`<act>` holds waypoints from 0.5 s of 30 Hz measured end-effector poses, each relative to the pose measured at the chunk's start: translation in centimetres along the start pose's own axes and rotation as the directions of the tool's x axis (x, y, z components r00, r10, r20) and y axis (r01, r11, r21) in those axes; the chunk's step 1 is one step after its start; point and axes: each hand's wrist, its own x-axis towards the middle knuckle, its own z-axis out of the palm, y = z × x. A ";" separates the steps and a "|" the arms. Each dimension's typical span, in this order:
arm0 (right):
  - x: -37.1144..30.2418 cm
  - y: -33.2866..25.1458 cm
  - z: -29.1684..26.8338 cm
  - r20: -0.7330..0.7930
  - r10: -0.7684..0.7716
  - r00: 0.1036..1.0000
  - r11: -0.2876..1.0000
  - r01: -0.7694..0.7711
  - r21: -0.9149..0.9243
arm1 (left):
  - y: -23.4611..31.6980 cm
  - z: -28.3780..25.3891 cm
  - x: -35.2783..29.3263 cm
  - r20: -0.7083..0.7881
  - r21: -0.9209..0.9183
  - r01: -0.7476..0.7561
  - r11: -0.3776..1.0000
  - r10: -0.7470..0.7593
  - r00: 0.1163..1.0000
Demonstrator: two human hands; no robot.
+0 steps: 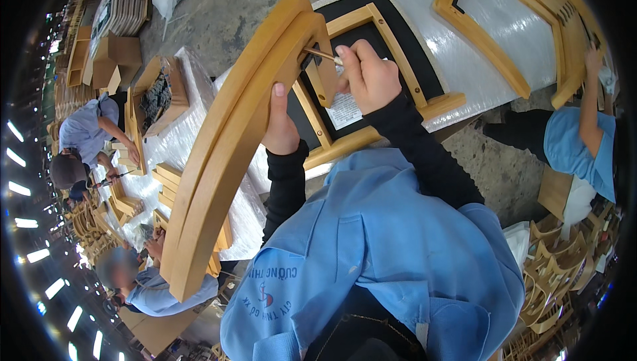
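Observation:
My left hand (282, 125) is closed around a long, curved, honey-coloured wooden furniture piece (222, 155), its thumb lying along the near face. The piece is raised and tilted, with a short wooden arm (321, 79) joined near its far end. My right hand (371, 82) pinches a thin brown stick-like tool (320, 52), whose tip meets the wood by that joint; I cannot make out its exact kind. Beneath both hands lies a wooden seat frame (398, 49) on a black panel (428, 72), with a printed paper label (345, 110) partly covered by my right hand.
An angled wooden piece with a black bracket (484, 39) lies on the plastic-wrapped table (424, 2). At right, a co-worker (577, 139) touches stacked wooden frames (554, 22). Two people (86, 129) work at left, near an open cardboard box (174, 105) of dark parts.

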 end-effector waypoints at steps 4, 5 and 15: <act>-0.6 -0.5 -0.8 0.034 -0.036 0.999 0.999 0.035 0.029 | 0.8 0.8 -0.9 0.001 0.150 -0.013 0.989 0.013 1.000; -1.4 -0.6 -0.8 -0.022 -0.128 0.992 0.992 0.128 0.015 | 1.0 1.2 -0.9 -0.006 0.154 -0.007 0.988 0.008 1.000; -1.0 1.0 0.8 -0.181 0.077 0.981 0.744 0.064 0.665 | 1.5 1.6 -2.2 0.027 0.207 -0.033 0.978 0.028 0.999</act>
